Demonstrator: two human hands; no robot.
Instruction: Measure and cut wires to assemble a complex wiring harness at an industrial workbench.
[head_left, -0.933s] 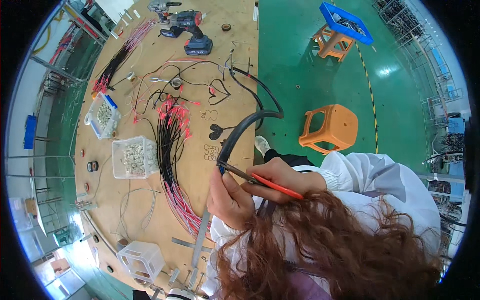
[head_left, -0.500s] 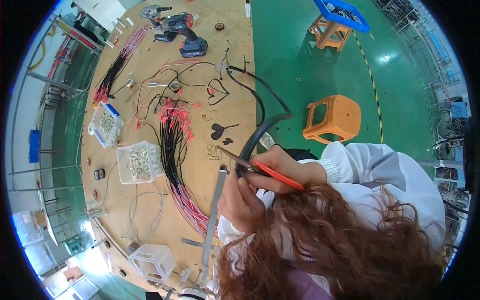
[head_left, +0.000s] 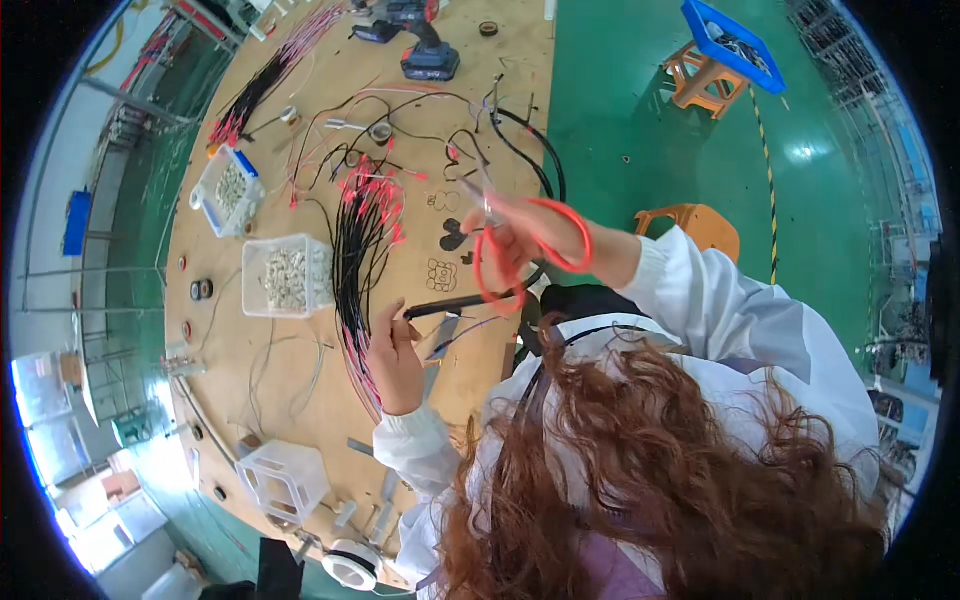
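My left hand [head_left: 397, 362], over the table to the left of my body, pinches the end of a thick black cable [head_left: 455, 303]. From there the cable runs right, loops past the table edge and goes back to the far side. My right hand [head_left: 512, 232] is raised farther off, closed on red-handled scissors [head_left: 566, 238]. Their blades point away to the far left, apart from the cable, and look slightly blurred. Beside my left hand lies a large bundle of black wires [head_left: 358, 245] with red tips at its far end and pink and white strands nearer.
Clear bins of small white parts [head_left: 250, 290] stand left of the bundle. A cordless drill [head_left: 430, 60] lies at the back. Tape rolls [head_left: 381, 132] and a metal ruler [head_left: 388, 487] rest on the wooden table [head_left: 290, 400]. An orange stool [head_left: 708, 228] stands on the green floor.
The scissors have come away from the cable, and my right hand has moved farther off with them. My left hand has moved left with the cable end. The whole view has shifted slightly.
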